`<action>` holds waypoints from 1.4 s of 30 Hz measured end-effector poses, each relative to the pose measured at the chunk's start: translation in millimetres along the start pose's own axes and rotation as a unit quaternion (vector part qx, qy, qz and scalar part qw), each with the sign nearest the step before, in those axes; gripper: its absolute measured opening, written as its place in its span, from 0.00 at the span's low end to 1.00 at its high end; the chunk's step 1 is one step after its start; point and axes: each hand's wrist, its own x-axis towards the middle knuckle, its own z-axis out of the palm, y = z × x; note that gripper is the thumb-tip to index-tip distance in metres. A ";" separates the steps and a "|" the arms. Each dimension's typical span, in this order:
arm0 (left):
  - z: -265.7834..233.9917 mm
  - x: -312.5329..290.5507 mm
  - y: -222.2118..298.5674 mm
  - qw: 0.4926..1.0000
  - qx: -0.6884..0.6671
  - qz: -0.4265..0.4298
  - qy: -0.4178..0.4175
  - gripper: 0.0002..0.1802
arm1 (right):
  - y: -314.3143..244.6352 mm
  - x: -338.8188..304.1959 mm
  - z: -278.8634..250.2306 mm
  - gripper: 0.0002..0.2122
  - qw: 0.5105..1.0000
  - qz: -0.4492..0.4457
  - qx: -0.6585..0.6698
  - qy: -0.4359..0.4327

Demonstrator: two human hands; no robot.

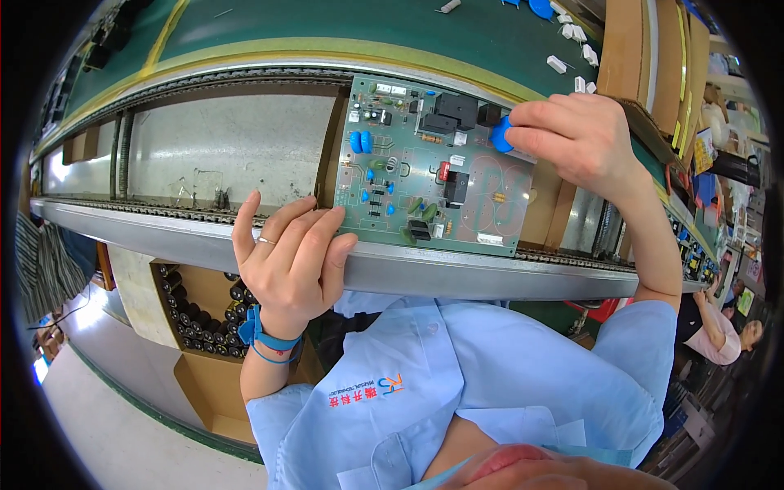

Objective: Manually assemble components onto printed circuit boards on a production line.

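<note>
A green circuit board [482,224] lies across the two rails of the line in front of me, with black blocks, small blue discs and other parts on it. My right hand [576,139] is at the board's far right corner. Its thumb and fingertips pinch a blue disc capacitor [501,135] close beside a black block; whether its legs sit in the board is hidden. My left hand [296,261] rests at the near left corner of the board. Its fingers are stretched and apart, with the fingertips at the board's edge and the near rail, holding nothing.
Beyond the far rail [245,69] is a green worktop [327,33] with loose white parts [558,64] and blue discs [541,8]. Cardboard boxes [633,57] stand at the far right. Below left, a box holds several black cylinders [192,314]. Another person [714,331] is at far right.
</note>
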 end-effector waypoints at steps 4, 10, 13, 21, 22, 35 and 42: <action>0.6 1.0 -0.9 1.000 0.003 0.002 -0.001 0.10 | 3.0 4.2 -0.4 0.05 1.000 0.009 -0.004 -0.018; 0.0 4.5 0.0 1.000 -0.001 0.005 -0.002 0.09 | 9.1 1.8 2.5 0.04 1.000 -0.002 -0.023 -0.010; -2.8 2.9 0.6 1.000 0.003 0.003 -0.001 0.09 | 9.1 -1.4 -1.6 0.09 1.000 0.008 -0.012 -0.012; -2.0 4.1 5.5 1.000 0.001 -0.001 -0.007 0.07 | 60.2 -0.8 -4.1 0.13 0.954 0.299 -0.008 0.028; -1.6 3.9 5.8 1.000 -0.001 -0.005 -0.006 0.06 | 63.8 10.8 0.1 0.15 0.937 0.349 -0.020 -0.017; -0.3 5.2 4.9 1.000 0.005 -0.007 -0.001 0.06 | 70.9 -19.9 21.9 0.09 0.937 0.346 -0.050 0.022; -0.1 5.4 5.7 1.000 0.014 -0.013 0.008 0.05 | 38.4 -40.1 25.0 0.09 0.945 0.322 -0.059 -0.025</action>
